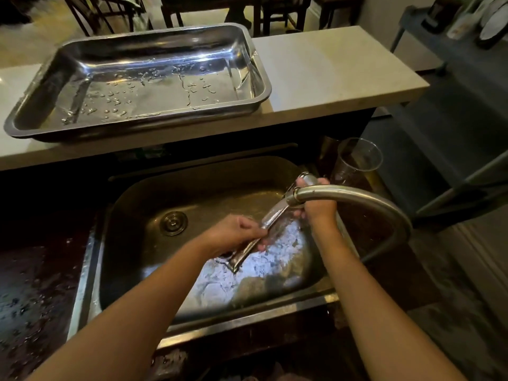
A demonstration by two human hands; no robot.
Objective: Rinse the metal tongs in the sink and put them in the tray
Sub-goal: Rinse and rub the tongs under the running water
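Metal tongs (270,220) lie slanted over the steel sink (129,204), hinge end low near the middle, tips up by the faucet head. My left hand (236,233) is closed around the tongs' lower half. My right hand (316,203) grips the upper end of the tongs, partly hidden behind the curved faucet spout (354,196). The sink bottom is wet and shiny. A large steel tray (41,86) with water drops in it sits on the pale counter behind the sink, holding nothing else.
A clear glass (357,160) stands just right of the sink behind the faucet. The dark wet counter (35,284) lies to the left. The pale countertop (330,75) extends right of the tray. Chairs and a dish rack stand farther back.
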